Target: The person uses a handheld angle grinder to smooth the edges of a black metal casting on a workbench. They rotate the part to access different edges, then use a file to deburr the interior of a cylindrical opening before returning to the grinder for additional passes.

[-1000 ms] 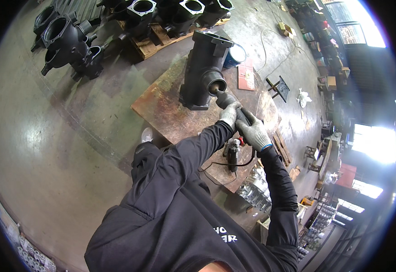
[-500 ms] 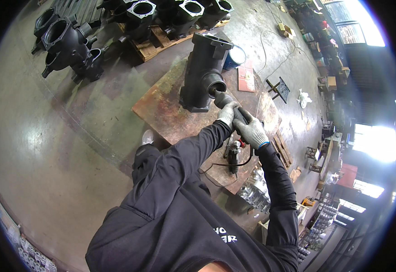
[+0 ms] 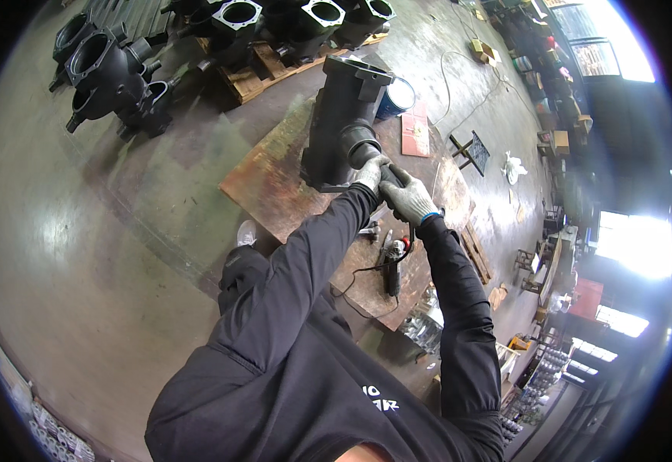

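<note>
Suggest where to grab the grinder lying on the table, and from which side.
Likely the dark body of the grinder, from above, on the person's near side: it's slim and lies lengthwise, with the silver head at the far end.

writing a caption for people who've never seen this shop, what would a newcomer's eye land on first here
The big black casting standing on the rust-stained table comes first, with the gloved left hand and right hand holding a power tool at its side opening. Next are the similar black castings at upper left and the glaring window at right.
</note>
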`<state>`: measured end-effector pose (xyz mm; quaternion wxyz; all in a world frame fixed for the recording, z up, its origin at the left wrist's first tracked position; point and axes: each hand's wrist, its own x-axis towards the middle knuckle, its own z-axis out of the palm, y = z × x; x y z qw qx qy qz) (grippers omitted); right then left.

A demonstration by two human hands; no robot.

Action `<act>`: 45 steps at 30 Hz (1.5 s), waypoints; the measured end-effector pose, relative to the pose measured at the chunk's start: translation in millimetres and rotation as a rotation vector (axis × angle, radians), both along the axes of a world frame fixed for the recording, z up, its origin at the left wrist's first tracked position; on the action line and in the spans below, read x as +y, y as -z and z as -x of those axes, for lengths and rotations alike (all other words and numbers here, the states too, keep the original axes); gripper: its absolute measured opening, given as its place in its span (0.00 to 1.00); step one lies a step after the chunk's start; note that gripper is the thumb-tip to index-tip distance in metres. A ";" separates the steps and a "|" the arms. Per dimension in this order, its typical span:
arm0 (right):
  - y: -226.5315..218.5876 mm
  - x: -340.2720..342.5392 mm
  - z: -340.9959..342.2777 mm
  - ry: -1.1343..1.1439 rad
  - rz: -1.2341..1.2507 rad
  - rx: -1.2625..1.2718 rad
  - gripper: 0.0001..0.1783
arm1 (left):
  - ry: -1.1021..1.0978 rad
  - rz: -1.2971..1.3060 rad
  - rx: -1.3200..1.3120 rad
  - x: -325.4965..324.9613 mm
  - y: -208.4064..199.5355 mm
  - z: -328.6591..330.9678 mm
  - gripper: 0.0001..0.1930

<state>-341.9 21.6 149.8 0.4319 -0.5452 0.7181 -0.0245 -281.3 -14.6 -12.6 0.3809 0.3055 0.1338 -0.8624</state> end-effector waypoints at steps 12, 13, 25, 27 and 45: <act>-36.8 44.6 11.2 0.005 0.018 0.004 0.40 | -0.148 -0.130 -0.068 46.9 -58.5 8.4 0.17; -39.2 49.0 13.5 0.001 0.023 0.016 0.40 | -0.146 -0.089 -0.049 49.7 -56.4 13.1 0.18; -37.1 65.1 29.8 -0.045 0.098 -0.063 0.40 | -0.111 -0.058 0.000 60.8 -35.9 34.0 0.20; -32.2 56.1 28.9 -0.043 0.074 -0.055 0.40 | -0.088 -0.065 -0.033 55.8 -37.5 28.0 0.21; 6.6 11.5 13.9 -0.025 0.053 -0.054 0.41 | 0.131 0.003 -0.117 4.5 5.7 -3.2 0.30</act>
